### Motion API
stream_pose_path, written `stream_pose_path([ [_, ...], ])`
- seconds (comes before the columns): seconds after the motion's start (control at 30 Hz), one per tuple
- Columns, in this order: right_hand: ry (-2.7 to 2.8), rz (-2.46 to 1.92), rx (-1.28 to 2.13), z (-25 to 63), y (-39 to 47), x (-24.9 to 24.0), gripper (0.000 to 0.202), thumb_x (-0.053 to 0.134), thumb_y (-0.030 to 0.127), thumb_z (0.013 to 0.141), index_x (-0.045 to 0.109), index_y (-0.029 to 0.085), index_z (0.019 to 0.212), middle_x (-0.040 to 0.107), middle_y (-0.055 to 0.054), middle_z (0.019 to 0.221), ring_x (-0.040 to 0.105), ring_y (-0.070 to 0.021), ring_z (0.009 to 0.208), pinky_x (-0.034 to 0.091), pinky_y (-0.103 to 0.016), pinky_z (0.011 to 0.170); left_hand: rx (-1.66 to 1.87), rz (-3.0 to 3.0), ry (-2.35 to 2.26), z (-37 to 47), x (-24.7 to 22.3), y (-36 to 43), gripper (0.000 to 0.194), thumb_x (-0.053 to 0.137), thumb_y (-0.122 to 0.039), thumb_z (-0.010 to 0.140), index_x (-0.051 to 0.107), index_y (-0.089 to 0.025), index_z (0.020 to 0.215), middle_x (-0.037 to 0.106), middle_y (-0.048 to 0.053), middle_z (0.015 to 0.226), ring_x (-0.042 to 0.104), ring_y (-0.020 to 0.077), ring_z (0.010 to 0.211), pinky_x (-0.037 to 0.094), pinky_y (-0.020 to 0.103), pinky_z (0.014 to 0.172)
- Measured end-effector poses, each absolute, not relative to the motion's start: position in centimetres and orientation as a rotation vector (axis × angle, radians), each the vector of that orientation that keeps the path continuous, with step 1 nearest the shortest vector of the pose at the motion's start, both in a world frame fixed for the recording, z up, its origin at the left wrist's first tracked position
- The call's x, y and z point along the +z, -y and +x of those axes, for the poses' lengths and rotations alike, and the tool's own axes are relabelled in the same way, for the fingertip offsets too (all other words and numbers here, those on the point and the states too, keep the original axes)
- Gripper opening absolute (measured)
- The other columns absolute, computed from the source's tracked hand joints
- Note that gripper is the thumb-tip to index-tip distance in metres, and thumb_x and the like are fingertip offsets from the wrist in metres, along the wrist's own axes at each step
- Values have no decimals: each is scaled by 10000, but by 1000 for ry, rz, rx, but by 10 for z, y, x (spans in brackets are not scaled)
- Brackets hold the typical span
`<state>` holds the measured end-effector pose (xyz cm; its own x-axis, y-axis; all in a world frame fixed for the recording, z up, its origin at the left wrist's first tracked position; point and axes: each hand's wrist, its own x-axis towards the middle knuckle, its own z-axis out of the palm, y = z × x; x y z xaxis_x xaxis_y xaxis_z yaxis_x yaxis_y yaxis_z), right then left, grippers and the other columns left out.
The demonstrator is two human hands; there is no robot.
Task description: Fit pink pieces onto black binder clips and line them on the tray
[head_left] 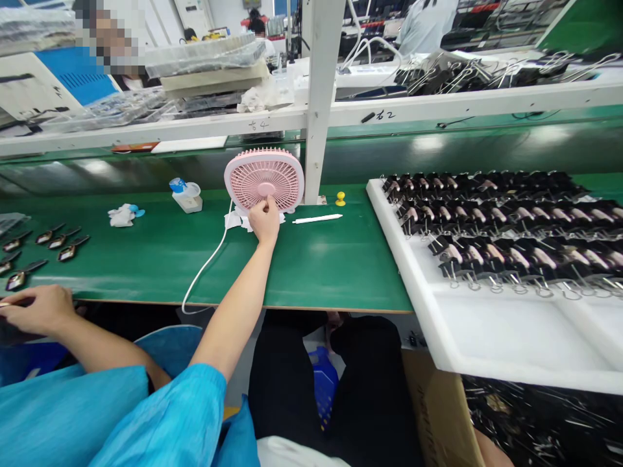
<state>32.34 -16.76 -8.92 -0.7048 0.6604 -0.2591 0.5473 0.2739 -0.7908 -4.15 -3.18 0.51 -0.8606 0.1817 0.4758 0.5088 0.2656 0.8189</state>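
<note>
My left hand, in a blue sleeve, reaches up to a pink desk fan standing on the green bench. Its fingers are pinched together against the round hub at the middle of the fan's grille. A white cable runs from the fan over the bench edge. White paper lies under the fan, with a white pen and a small yellow knob-shaped piece to its right. At the bottom right, a patch of bare skin beside a cardboard box appears to be my right hand or arm; no fingers show.
A white tray with rows of black binder clips clamped on small parts fills the right side. At left, a co-worker's hand is near several small dark parts. A clear bottle stands left of the fan, before a white post.
</note>
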Motion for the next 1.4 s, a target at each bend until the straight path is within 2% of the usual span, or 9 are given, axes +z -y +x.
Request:
stream_pose_path([
  [0.07, 2349, -1442, 1361, 385, 125, -88, 393, 499, 186, 912, 702, 80, 592, 589, -221, 572, 779, -344, 967, 237, -325, 609, -1627, -650, 2278, -41, 5, 32, 475, 550, -341, 1035, 566, -227, 574, 645, 45, 632, 570, 207, 652, 410, 346, 738],
  [0.13, 2318, -1579, 1302, 435, 88, -86, 355, 543, 249, 858, 805, 299, 623, 624, -102, 591, 793, -341, 913, 278, -280, 548, -1622, -667, 2308, -41, 5, 33, 459, 567, -334, 1022, 581, -222, 577, 649, 43, 634, 576, 205, 659, 412, 340, 731],
  [0.2, 2304, -1637, 1277, 466, 63, -86, 368, 607, 217, 744, 787, 494, 581, 572, -17, 554, 791, -356, 872, 321, -276, 435, -1627, -685, 2334, -42, 4, 33, 454, 588, -330, 1009, 584, -216, 570, 650, 41, 631, 584, 202, 664, 414, 335, 721],
  [0.3, 2244, -1789, 1253, 485, 45, -91, 468, 610, 98, 569, 800, 525, 603, 569, -37, 561, 778, -394, 873, 400, -291, 397, -1673, -701, 2347, -43, 2, 33, 455, 588, -340, 1008, 599, -211, 572, 638, 35, 613, 587, 196, 649, 422, 327, 710],
  [0.37, 2200, -1854, 1258, 488, 42, -93, 506, 593, 71, 521, 806, 522, 610, 577, -45, 569, 775, -401, 881, 436, -285, 404, -1728, -703, 2350, -45, 1, 33, 452, 575, -357, 1015, 620, -207, 591, 623, 28, 599, 583, 191, 626, 424, 322, 689],
  [0.6, 2234, -1631, 1379, 478, 55, -83, 424, 571, 188, 670, 853, 492, 757, 703, 33, 745, 774, -351, 1030, 465, -268, 472, -1833, -680, 2364, -47, 0, 33, 419, 593, -361, 1000, 640, -199, 617, 575, 8, 568, 560, 175, 585, 409, 305, 643],
  [1.1, 2278, -1600, 1369, 425, 90, -98, 519, 529, 181, 637, 852, 546, 816, 708, 50, 762, 748, -347, 1103, 466, -261, 461, -1822, -693, 2426, -46, 0, 34, 380, 616, -309, 938, 637, -206, 573, 604, 15, 565, 580, 185, 603, 456, 312, 692],
  [1.27, 2289, -1625, 1333, 448, 82, -89, 547, 587, 134, 596, 858, 538, 845, 720, 0, 798, 753, -368, 1090, 426, -258, 422, -1817, -699, 2450, -46, -1, 34, 344, 621, -291, 907, 655, -203, 576, 617, 17, 568, 596, 187, 608, 463, 312, 695],
  [1.4, 2300, -1663, 1290, 478, 66, -83, 501, 584, 179, 686, 858, 549, 883, 707, 9, 806, 754, -367, 1095, 434, -270, 449, -1793, -712, 2467, -47, -3, 34, 320, 620, -263, 873, 649, -208, 559, 622, 15, 569, 599, 187, 610, 460, 312, 688],
])
